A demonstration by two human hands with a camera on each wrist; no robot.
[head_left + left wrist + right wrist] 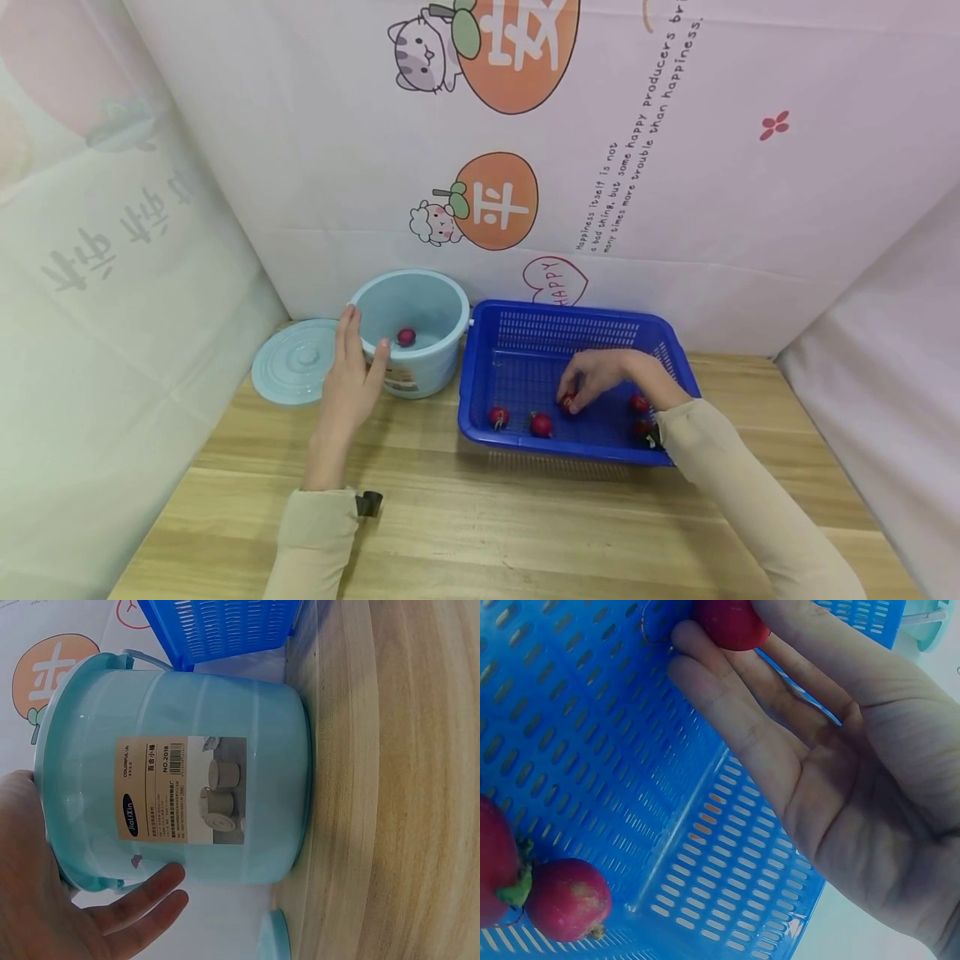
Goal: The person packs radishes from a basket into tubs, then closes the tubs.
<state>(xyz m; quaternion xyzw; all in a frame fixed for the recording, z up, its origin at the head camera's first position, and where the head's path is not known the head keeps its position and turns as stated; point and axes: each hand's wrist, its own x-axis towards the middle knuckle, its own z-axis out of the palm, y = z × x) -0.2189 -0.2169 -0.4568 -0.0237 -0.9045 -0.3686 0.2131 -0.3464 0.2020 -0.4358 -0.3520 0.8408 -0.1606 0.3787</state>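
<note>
My left hand is beside the light blue bucket, its fingers straight along the left side and its thumb near the front rim. In the left wrist view the bucket carries a paper label. A red radish lies inside the bucket. Inside the blue basket, my right hand pinches a radish between thumb and fingertips. The right wrist view shows that radish at the fingertips. Two radishes, one of them here, lie to its left.
More radishes lie at the basket's right end, partly beside the sleeve. The bucket's round lid rests on the wooden table left of the bucket. A printed cloth hangs behind.
</note>
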